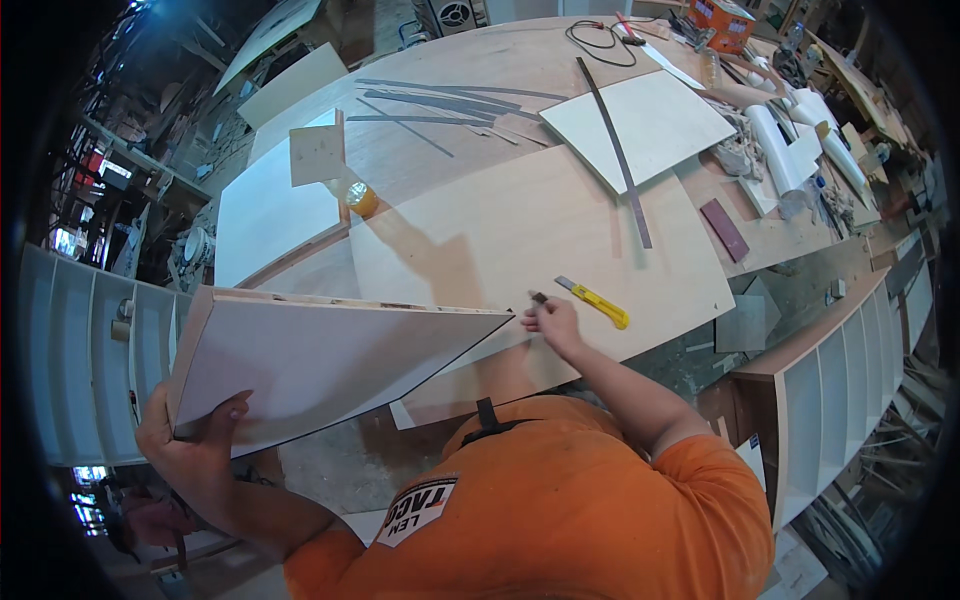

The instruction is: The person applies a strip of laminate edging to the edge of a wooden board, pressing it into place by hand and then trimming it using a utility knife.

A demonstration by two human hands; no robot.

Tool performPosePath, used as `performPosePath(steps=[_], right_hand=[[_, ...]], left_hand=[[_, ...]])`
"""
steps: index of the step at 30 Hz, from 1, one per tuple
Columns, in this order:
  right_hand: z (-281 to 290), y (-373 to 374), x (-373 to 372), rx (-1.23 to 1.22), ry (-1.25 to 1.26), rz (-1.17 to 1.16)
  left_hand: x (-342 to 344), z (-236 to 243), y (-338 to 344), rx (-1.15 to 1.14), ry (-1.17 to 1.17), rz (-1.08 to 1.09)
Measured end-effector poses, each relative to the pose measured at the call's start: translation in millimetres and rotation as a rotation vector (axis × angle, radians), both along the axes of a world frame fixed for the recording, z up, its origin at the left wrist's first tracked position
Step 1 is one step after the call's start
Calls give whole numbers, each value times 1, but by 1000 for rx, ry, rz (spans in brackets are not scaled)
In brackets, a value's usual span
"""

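Observation:
My left hand (205,435) grips the lower left corner of a thick white panel (310,365), its thumb lying on the white face. The panel stands tilted on edge over the table, with a bare wood edge on top and a thin dark line along its lower right edge. Close to the panel's right corner, my right hand (555,325) is closed in a pinch on a small dark piece (540,297), too small to name exactly. A yellow utility knife (600,307) with its blade out lies just beyond the right hand, on a pale board (660,255).
Several grey edging strips (440,103) lie across the far table. One dark strip (612,140) crosses a white board (665,125). A yellow glue bottle (361,198) stands beside another white panel (275,215). At right are a maroon block (724,230) and white rolls (775,150).

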State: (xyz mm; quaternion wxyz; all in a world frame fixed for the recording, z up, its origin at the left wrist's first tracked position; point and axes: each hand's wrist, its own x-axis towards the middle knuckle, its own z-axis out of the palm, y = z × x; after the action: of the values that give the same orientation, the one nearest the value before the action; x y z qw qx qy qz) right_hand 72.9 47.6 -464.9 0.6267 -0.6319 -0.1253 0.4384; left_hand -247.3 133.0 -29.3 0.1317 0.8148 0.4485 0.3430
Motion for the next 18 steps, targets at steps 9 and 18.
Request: performPosePath(steps=[9,18], right_hand=[[-1,-220,151,-677,-1079,170],[73,-185,121,-865,-825,508]], left_hand=[[17,-2,10,-32,-30,-21],[56,-7,8,-10,13,-74]])
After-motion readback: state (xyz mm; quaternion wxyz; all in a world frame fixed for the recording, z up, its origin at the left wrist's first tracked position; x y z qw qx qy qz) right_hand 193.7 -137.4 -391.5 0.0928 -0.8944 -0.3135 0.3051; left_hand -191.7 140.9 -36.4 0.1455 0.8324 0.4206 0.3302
